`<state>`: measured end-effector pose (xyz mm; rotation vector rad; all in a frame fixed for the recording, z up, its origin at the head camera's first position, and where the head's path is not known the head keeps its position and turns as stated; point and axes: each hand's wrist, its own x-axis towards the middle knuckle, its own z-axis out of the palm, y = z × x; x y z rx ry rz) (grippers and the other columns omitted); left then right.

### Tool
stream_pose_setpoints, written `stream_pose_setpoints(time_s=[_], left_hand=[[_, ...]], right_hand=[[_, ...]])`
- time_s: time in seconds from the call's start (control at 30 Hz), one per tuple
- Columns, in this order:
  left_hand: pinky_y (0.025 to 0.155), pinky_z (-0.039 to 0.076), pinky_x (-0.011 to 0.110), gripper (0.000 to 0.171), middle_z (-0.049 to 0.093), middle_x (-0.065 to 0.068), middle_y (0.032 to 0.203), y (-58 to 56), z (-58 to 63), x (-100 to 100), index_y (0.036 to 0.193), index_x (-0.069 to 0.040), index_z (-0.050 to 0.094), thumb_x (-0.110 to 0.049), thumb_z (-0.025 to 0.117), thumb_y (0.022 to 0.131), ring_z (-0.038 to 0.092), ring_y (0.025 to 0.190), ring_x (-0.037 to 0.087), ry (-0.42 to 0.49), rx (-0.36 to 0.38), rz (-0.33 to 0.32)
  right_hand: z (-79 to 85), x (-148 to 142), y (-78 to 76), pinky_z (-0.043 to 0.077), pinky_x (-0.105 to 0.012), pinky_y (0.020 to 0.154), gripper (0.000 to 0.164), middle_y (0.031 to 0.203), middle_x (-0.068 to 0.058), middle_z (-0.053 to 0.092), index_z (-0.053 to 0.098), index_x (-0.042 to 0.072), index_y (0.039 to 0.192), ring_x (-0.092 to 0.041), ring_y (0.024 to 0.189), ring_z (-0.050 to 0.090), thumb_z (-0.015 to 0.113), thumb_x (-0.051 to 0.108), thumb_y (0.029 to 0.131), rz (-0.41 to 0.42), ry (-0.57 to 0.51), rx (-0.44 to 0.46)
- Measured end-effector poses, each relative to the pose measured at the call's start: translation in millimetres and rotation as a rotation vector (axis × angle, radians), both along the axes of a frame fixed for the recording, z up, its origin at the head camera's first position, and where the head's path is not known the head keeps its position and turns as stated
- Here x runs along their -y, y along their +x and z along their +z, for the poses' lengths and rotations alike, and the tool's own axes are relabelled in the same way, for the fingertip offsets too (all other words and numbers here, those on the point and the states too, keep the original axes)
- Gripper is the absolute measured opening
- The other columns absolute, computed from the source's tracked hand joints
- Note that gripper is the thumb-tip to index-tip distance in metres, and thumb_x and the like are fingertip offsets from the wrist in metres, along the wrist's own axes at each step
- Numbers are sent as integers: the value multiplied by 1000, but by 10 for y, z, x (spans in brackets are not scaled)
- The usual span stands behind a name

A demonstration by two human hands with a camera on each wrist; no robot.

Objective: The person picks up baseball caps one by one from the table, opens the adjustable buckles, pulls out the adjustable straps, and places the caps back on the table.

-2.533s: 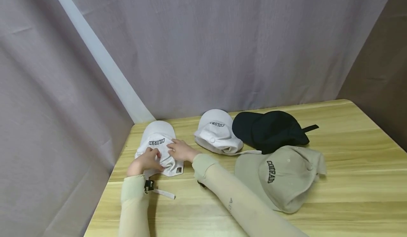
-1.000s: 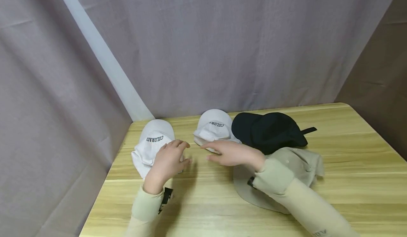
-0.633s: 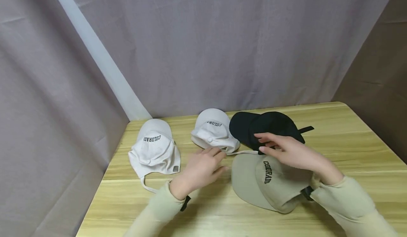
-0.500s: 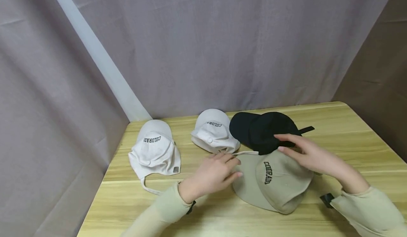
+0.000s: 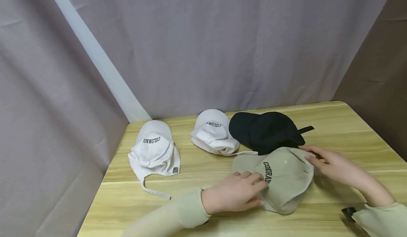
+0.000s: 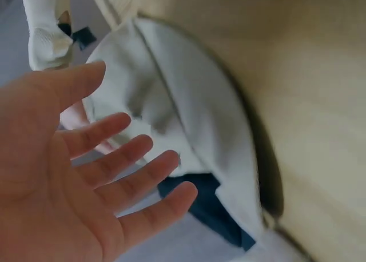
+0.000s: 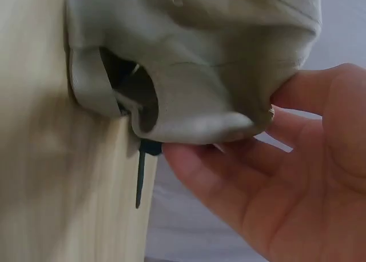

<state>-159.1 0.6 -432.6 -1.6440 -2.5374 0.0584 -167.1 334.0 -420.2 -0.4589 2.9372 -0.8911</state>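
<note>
A beige baseball cap (image 5: 286,180) with dark lettering lies on its side at the right of the table. My right hand (image 5: 340,166) is at the back of its crown; in the right wrist view the thumb (image 7: 303,90) lies on one side of the fabric and the fingers (image 7: 200,170) curl round the other, pinching it. Over the cap's brim hovers my left hand (image 5: 236,192). Its spread, slightly bent fingers (image 6: 143,176) hold nothing in the left wrist view, where the brim (image 6: 200,102) shows beyond them.
Just behind the beige cap lies a black cap (image 5: 270,131), its strap pointing right. A white cap (image 5: 214,134) sits beside the black one. Another white cap (image 5: 154,152) with a loose strap is at the table's (image 5: 190,177) left. Grey curtains (image 5: 206,46) rise behind.
Both hands have left the left white cap, which they were touching, and moved right to the beige cap. The right hand now pinches its back edge; the left is over the brim.
</note>
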Motion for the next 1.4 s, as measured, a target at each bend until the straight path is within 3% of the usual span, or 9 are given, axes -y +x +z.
stream_pose_setpoints(time_s=[0.1,0.33,0.43,0.57,0.73,0.9,1.03,1.23,1.4], left_hand=[[79,48,23,54,52,-8,133,30,-70,-4,140,-23,51,-55,58,97,56,111,7,-16,30,7],[79,49,23,56,53,-6,132,-15,-142,236,139,-24,49,-41,73,92,57,112,9,36,138,46],[81,50,23,52,54,-3,129,-69,-182,421,135,-21,50,-29,76,90,57,111,11,89,166,46],[90,49,22,43,57,2,123,-171,-193,639,128,-14,54,-8,71,89,59,107,14,142,221,42],[94,46,17,43,57,1,122,-314,-157,865,123,-13,54,10,61,87,60,104,11,147,358,90],[93,47,18,27,57,0,118,-405,-187,1078,118,-13,54,5,53,98,61,100,11,180,432,117],[90,49,18,21,57,-1,114,-432,-192,1169,116,-13,54,1,51,101,60,95,10,199,443,115],[94,48,19,23,59,0,116,-400,-167,1184,118,-12,55,2,52,100,60,102,11,184,432,123],[92,50,24,32,61,0,116,-205,-25,1276,118,-14,59,3,62,91,62,104,13,143,340,199]], right_hand=[[-26,61,36,51,-54,81,40,130,-33,57,53,0,139,-45,108,62,51,21,106,-3,24,15],[3,298,231,46,-32,67,37,105,-14,68,53,4,139,-17,86,60,53,20,106,43,73,25],[-6,497,349,42,-27,61,43,79,2,63,46,4,145,-7,65,53,49,23,107,101,27,96],[-46,787,492,38,-25,54,49,71,11,54,40,-3,147,-2,53,42,47,27,108,180,-75,195],[-136,1106,620,40,-23,54,60,78,14,55,36,-9,145,1,57,44,53,32,105,271,-160,254],[-246,1340,713,48,-23,67,78,89,13,62,27,-12,150,0,75,59,65,34,98,346,-258,435],[-302,1423,735,53,-25,77,85,103,4,64,22,-14,151,-3,91,67,71,27,95,359,-303,513],[-329,1428,744,54,-24,77,84,106,1,63,24,-15,150,-3,92,66,72,25,93,362,-320,518],[-314,1367,729,55,-25,80,54,113,5,67,53,-4,135,-1,97,64,70,28,95,407,-313,448]])
